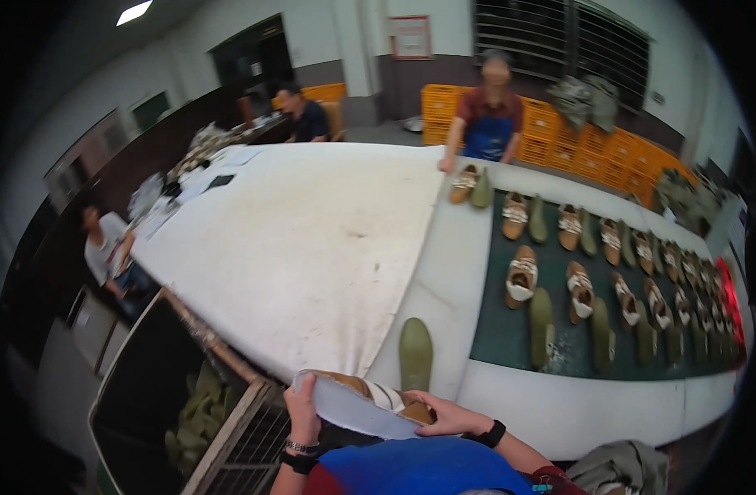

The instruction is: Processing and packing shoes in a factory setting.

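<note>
**Both hands on upturned shoe at near table edge**

Tan-and-white lasted shoe with pale grey smooth bottom (pixel 357 406) held sole-up, low centre, just over the near rim of the white worktable (pixel 444 280). Left hand (pixel 302 411) curled round the heel end, thumb on the pale bottom; right hand (pixel 445 415) wrapped round the toe end, fingers closed on the upper. Both grips firm, nothing else in either hand.

To do it well, I judge: keep the shoe level, support both ends, keep thumbs off the middle of the bottom face.

Olive green flat rubbery outsole (pixel 415 353) lies just beyond the shoe, on the table, apart from it. Stained off-white cloth sheet (pixel 312 239) covers the table's left part, matte, creased. Dark green belt (pixel 501 330) to the right carries rows of similar shoes paired with green soles. Wire-sided bin of green soles (pixel 200 417) lower left. Orange plastic crates (pixel 559 132) behind.
</note>
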The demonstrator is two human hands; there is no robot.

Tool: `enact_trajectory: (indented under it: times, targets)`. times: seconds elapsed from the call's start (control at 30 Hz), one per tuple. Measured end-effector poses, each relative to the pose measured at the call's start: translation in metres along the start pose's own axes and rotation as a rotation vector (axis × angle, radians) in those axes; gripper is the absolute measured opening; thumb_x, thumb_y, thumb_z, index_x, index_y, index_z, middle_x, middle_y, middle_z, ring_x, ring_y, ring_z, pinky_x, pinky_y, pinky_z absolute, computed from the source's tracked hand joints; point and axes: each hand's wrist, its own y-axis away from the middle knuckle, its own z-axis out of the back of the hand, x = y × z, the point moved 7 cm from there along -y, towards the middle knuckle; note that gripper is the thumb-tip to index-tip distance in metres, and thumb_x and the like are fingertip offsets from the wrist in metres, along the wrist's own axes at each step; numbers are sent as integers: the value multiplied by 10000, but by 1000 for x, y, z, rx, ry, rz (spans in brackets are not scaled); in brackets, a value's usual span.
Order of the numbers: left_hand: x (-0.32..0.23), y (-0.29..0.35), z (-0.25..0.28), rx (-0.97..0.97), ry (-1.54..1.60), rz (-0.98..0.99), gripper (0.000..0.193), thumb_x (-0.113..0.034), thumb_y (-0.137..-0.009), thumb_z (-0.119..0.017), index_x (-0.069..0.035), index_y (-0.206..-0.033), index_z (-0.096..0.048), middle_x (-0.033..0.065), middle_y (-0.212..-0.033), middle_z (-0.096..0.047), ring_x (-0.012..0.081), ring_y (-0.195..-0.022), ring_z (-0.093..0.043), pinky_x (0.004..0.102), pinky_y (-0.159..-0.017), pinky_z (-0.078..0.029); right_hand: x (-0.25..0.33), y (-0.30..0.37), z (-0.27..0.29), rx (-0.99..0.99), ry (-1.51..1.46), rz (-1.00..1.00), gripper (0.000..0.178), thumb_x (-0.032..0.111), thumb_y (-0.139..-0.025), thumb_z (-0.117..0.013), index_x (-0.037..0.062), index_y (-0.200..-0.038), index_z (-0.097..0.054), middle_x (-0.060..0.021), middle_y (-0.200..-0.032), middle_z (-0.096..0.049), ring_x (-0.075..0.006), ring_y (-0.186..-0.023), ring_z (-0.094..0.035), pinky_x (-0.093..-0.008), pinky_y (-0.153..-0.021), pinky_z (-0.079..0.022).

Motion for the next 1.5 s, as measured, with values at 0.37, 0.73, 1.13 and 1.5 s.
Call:
enact_trajectory:
  times: [0.37,0.73,1.13,1.5]
  targets:
    - [-21,-47,-76,508,-429,-163,216,-160,-732,-706,-36,-895,-638,38,-860,-638,115,-800,-588,265,-732,-482,-33,14,22,-76,-262,-256,776,92,-698,-702,48,-1348,-279,-121,-1248,-446,-190,-1028,-527,-302,-823,-468]
    - [-8,-25,-4,225,-376,-110,210,-202,-770,-675,-14,-860,-650,79,-789,-654,117,-783,-596,257,-731,-471,-32,-16,-4,154,-300,-277,818,10,-672,-695,43,-1356,-248,-105,-1243,-428,-207,-1075,-503,-321,-876,-448]
    - [9,-21,4,241,-168,-94,256,-150,-879,-541,-40,-1110,-554,71,-995,-629,116,-905,-567,263,-823,-451,-18,-12,1,68,-301,-296,780,31,-682,-704,49,-1337,-282,-101,-1164,-495,-190,-973,-552,-310,-793,-478]
    - [70,-22,-87,787,-306,249,399,-179,-858,-592,9,-1189,-469,107,-1047,-591,167,-978,-562,280,-835,-454,-49,89,89,-947,-106,-127,582,152,-659,-778,10,-1114,-443,-76,-982,-553,-139,-908,-532,-282,-795,-450]
